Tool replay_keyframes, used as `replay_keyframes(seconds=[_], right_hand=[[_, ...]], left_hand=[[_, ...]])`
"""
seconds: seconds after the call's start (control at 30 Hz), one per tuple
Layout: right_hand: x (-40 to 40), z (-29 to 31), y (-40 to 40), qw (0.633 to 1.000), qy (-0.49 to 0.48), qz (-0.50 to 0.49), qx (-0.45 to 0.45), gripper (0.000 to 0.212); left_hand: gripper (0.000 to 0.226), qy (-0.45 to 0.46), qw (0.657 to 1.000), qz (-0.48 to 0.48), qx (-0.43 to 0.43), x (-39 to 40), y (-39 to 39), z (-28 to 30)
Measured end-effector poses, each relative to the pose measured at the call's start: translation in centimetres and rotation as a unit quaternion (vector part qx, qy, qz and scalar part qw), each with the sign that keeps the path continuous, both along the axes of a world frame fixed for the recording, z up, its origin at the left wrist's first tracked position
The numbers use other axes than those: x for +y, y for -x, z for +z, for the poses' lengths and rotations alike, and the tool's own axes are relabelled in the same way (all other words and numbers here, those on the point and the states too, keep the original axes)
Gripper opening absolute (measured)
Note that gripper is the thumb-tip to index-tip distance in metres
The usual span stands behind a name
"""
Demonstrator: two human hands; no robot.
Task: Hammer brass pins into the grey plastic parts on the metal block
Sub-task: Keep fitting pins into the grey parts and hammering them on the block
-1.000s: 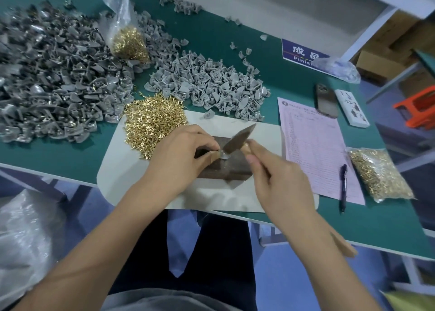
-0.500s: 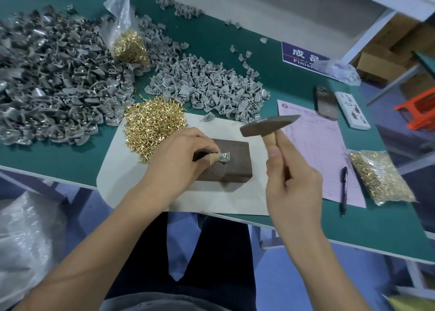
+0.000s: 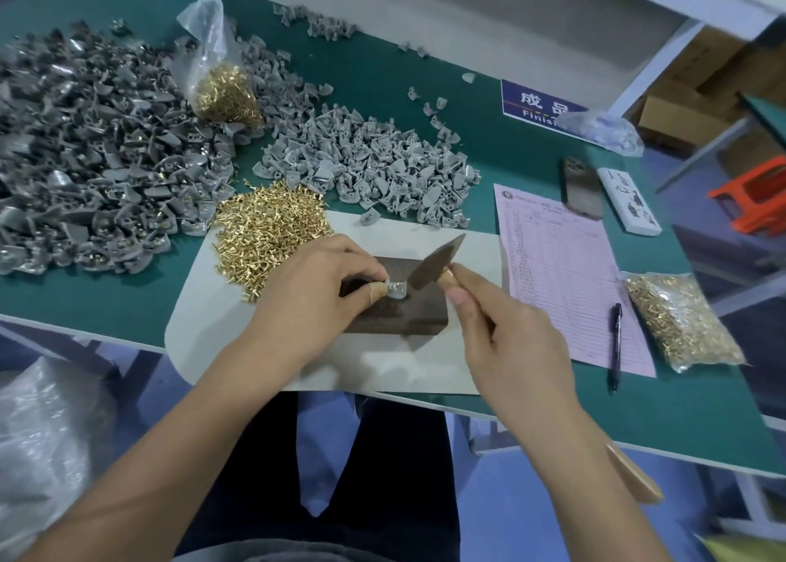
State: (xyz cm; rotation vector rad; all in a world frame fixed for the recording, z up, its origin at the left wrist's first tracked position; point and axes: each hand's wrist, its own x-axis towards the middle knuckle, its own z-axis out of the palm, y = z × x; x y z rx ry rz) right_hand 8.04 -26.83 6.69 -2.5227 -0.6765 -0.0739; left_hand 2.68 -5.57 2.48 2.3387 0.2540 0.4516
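Note:
A dark metal block [image 3: 404,314] lies on a white sheet [image 3: 195,306] at the table's front edge. My left hand [image 3: 314,289] pinches a small grey plastic part [image 3: 397,290] on top of the block. My right hand [image 3: 506,340] grips the wooden handle of a hammer [image 3: 434,265]; its dark head is down against the part. A loose heap of brass pins [image 3: 272,229] lies left of the block, half on the sheet. The pin in the part is hidden by the hammer head.
Two piles of grey plastic parts, one far left [image 3: 85,153] and one behind the block [image 3: 370,165]. Bags of brass pins stand at back left [image 3: 225,89] and at right [image 3: 680,319]. A pink form [image 3: 565,272], a pen [image 3: 615,344], a phone [image 3: 582,187] lie right.
The hammer was raised half a second ago and has come down onto the part on the block. My left hand kept its hold on the part.

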Motion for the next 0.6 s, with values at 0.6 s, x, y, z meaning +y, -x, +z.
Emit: replay_keyframes(seconds=[0.6], right_hand=[[4.9, -2.3, -2.0, 0.989, -0.109, 0.065, -0.081, 0.021]], left_hand=[[0.007, 0.075, 0.994, 0.018, -0.080, -0.4, 1.0, -0.1]])
